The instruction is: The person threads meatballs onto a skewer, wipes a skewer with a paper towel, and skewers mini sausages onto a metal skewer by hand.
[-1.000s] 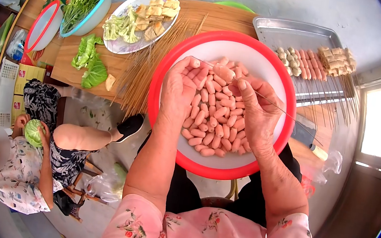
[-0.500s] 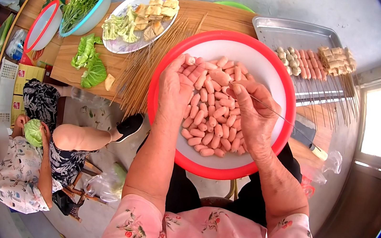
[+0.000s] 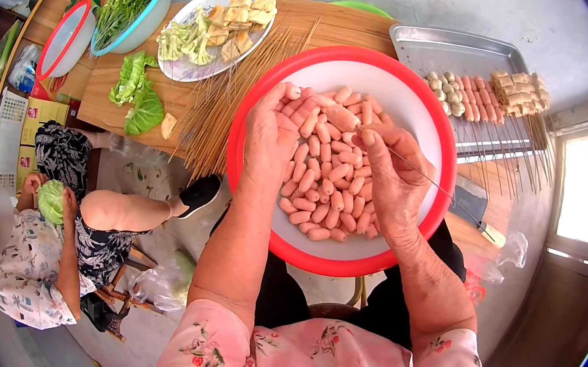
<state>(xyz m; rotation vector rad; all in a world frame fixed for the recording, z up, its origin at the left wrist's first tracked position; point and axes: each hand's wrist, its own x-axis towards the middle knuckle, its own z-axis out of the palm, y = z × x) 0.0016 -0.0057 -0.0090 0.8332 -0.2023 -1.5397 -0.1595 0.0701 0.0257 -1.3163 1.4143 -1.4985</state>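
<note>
A white basin with a red rim (image 3: 328, 264) holds a heap of small pink sausages (image 3: 341, 190). Over its right half my right hand (image 3: 396, 171) pinches a thin skewer (image 3: 441, 190), which slants down to the right past the rim. A sausage (image 3: 342, 118) is at the skewer's upper end, beside my right fingertips. My left hand (image 3: 275, 125) is over the basin's left side, its fingers curled round several sausages (image 3: 292, 92). Finished skewers of sausages (image 3: 477, 100) lie on a metal tray (image 3: 460, 48).
Bare skewers (image 3: 225, 111) lie left of the basin. Beyond are a plate (image 3: 175, 73), lettuce leaves (image 3: 145, 110) and a blue-rimmed bowl (image 3: 135, 36) of greens. A knife (image 3: 491, 235) is at right. A seated person (image 3: 38, 261) holds a cabbage (image 3: 51, 201).
Both hands have moved slightly down and to the left over the basin, and my left fingers have curled inward. Since half a second ago they have barely moved.
</note>
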